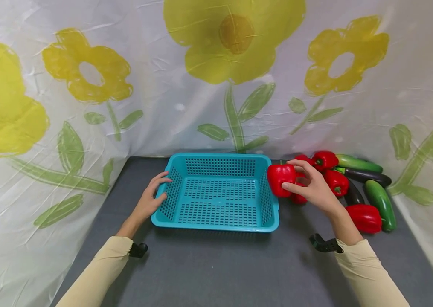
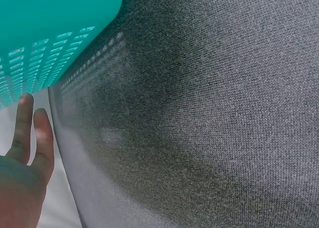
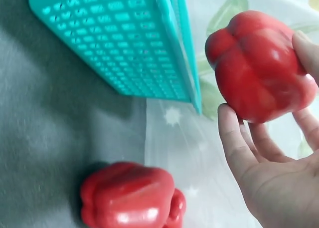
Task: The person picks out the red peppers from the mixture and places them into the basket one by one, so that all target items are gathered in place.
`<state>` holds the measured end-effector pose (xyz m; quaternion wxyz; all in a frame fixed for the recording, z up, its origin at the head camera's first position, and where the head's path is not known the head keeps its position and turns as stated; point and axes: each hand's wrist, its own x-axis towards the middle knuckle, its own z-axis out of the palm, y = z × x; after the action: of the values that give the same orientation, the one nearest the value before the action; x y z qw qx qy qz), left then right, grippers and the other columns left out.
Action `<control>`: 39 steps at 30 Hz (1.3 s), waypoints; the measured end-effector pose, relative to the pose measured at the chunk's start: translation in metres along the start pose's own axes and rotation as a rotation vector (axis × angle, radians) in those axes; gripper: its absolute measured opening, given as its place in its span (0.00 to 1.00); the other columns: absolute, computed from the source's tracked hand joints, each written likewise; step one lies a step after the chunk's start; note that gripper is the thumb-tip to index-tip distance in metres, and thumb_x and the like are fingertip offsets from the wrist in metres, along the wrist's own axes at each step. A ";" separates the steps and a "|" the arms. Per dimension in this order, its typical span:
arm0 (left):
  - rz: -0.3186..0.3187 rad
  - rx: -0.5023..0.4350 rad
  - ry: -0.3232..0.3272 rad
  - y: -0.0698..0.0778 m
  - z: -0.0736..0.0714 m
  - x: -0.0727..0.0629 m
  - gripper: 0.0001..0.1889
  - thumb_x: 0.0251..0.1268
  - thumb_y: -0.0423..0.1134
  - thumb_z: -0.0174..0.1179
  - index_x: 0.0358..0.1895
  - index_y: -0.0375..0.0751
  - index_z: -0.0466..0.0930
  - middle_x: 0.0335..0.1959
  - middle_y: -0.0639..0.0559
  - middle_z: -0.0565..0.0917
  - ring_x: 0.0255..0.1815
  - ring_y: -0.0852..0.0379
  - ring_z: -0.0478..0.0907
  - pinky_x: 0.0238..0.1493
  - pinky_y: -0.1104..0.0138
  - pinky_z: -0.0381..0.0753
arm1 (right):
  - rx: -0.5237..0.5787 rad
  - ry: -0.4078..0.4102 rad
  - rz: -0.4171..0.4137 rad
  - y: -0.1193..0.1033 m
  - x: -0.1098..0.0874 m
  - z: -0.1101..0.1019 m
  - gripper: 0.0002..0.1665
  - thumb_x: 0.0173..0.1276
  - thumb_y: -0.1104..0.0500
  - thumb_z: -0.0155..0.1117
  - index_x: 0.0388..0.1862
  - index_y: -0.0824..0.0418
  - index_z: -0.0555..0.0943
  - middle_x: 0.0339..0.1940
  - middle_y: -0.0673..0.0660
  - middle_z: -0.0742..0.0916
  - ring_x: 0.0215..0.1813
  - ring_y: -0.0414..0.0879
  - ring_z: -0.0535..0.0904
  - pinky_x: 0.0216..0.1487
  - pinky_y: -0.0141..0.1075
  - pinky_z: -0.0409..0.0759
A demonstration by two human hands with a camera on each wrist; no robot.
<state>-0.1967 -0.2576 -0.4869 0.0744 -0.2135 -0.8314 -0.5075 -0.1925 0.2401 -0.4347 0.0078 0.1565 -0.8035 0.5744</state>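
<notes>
A turquoise plastic basket (image 1: 216, 229) with slotted walls stands on the dark table, its inside bare. My left hand (image 1: 152, 197) is at its left rim, fingers extended and relaxed. In the left wrist view two straight fingers (image 2: 44, 138) reach up near the slotted wall. With thumb and fingertips, my right hand (image 1: 313, 186) holds a red bell pepper (image 1: 280, 179), stem up, at the basket's right rim. The right wrist view shows this bell pepper (image 3: 259, 68) raised off the table, its lobed bottom visible, beside the basket's outer wall (image 3: 114, 43).
Right of the basket lie several more red bell peppers (image 1: 364, 218), green cucumbers (image 1: 380, 204) and dark purple eggplants (image 1: 367, 175). One red pepper (image 3: 129, 195) lies close to the basket's right side. A white cloth with yellow flowers (image 1: 235, 34) hangs behind the grey table (image 1: 216, 268).
</notes>
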 end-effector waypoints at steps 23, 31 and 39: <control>0.014 -0.033 0.019 -0.034 0.003 -0.001 0.22 0.64 0.16 0.50 0.62 0.24 0.72 0.76 0.32 0.58 0.76 0.31 0.52 0.61 0.35 0.60 | 0.165 -0.118 -0.047 -0.019 0.050 0.054 0.38 0.64 0.65 0.73 0.72 0.61 0.71 0.65 0.62 0.77 0.58 0.64 0.77 0.46 0.50 0.83; 0.007 -0.033 0.020 -0.036 0.004 0.000 0.22 0.64 0.17 0.51 0.63 0.25 0.72 0.76 0.32 0.58 0.75 0.32 0.53 0.62 0.33 0.60 | 0.135 -0.111 -0.063 -0.024 0.071 0.071 0.35 0.65 0.64 0.74 0.70 0.61 0.73 0.66 0.59 0.77 0.63 0.60 0.73 0.52 0.53 0.81; -0.012 -0.048 0.001 0.000 0.000 -0.001 0.20 0.64 0.16 0.49 0.60 0.23 0.73 0.74 0.24 0.57 0.73 0.24 0.51 0.62 0.34 0.59 | 0.176 -0.150 -0.009 -0.026 0.089 0.093 0.35 0.66 0.63 0.72 0.71 0.61 0.71 0.67 0.63 0.76 0.61 0.63 0.75 0.49 0.55 0.81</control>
<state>-0.1957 -0.2583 -0.4871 0.0666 -0.2102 -0.8203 -0.5277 -0.2544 0.1246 -0.4252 -0.0634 0.2025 -0.7476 0.6294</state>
